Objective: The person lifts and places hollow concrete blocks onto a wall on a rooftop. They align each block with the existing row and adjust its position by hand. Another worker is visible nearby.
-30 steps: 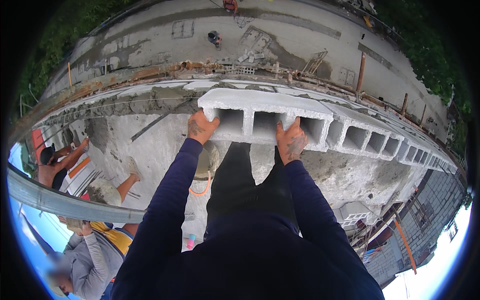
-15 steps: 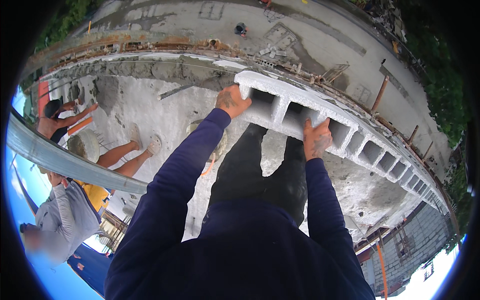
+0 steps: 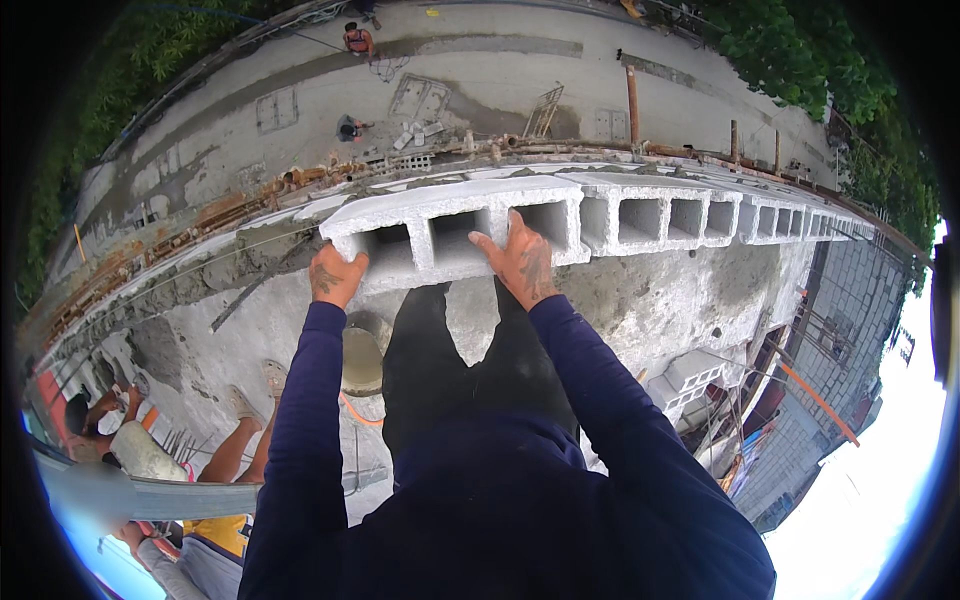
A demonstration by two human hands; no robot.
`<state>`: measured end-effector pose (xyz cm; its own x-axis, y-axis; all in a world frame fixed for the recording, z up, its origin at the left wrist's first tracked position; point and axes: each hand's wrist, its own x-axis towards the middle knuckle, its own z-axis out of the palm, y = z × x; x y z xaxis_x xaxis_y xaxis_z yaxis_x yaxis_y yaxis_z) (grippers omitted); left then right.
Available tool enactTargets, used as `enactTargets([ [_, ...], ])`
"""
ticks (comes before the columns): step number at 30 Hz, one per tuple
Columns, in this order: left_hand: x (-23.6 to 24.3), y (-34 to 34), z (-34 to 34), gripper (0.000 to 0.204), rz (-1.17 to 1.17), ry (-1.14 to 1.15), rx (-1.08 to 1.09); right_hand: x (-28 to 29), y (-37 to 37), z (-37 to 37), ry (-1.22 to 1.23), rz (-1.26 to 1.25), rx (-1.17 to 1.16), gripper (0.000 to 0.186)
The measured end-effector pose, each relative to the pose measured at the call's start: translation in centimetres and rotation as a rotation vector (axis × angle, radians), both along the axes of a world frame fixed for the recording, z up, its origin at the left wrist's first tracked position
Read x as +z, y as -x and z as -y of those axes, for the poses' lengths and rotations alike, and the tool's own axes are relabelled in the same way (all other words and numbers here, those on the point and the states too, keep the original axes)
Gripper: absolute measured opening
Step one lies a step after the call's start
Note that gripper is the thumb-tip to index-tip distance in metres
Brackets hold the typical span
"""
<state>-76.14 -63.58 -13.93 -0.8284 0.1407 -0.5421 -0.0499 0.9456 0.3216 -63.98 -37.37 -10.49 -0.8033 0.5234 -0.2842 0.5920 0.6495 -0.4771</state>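
A grey hollow concrete block (image 3: 455, 193) lies along the wall top in front of me, its open cells facing me. At its left end, my left hand (image 3: 337, 277) has its fingers curled round the corner. My right hand (image 3: 522, 262) grips the block too, its fingers at a web between two cells and its thumb spread to the left. The block's right end meets, or nearly meets, a row of similar blocks (image 3: 613, 215) running off to the right. Left of it, grey mortar (image 3: 235, 268) covers the wall top.
A taut string and a steel bar (image 3: 250, 290) run by the mortar. Near my legs stands a bucket (image 3: 364, 352). Co-workers and a curved metal rail (image 3: 190, 500) are at lower left. Rusty pipes (image 3: 633, 105) edge the drop to the street. Blocks (image 3: 690, 375) are stacked at right.
My view has swung, so the wall row lies more level. Both hands keep hold of the block, which sits further left in view. The right fingers have shifted on the web.
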Motion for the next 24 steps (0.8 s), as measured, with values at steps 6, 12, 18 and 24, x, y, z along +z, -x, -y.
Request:
enactTargets([
  [6,-0.1,0.0,0.2,0.045,-0.029,-0.074,0.019,4.8,-2.7,-6.0,0.59,-0.591,-0.584,0.031],
  [12,0.7,0.2,0.2,0.039,-0.023,-0.203,0.009,1.2,-1.7,-6.6,0.318,-0.85,-0.328,0.03],
  [18,1.7,0.4,-0.8,0.035,0.043,-0.088,-0.012,-0.3,-2.4,-6.2,0.542,-0.913,-0.611,0.033],
  [24,1.1,0.2,0.1,0.036,0.02,-0.174,-0.041,0.0,-3.0,-6.3,0.24,-0.932,-0.417,0.029],
])
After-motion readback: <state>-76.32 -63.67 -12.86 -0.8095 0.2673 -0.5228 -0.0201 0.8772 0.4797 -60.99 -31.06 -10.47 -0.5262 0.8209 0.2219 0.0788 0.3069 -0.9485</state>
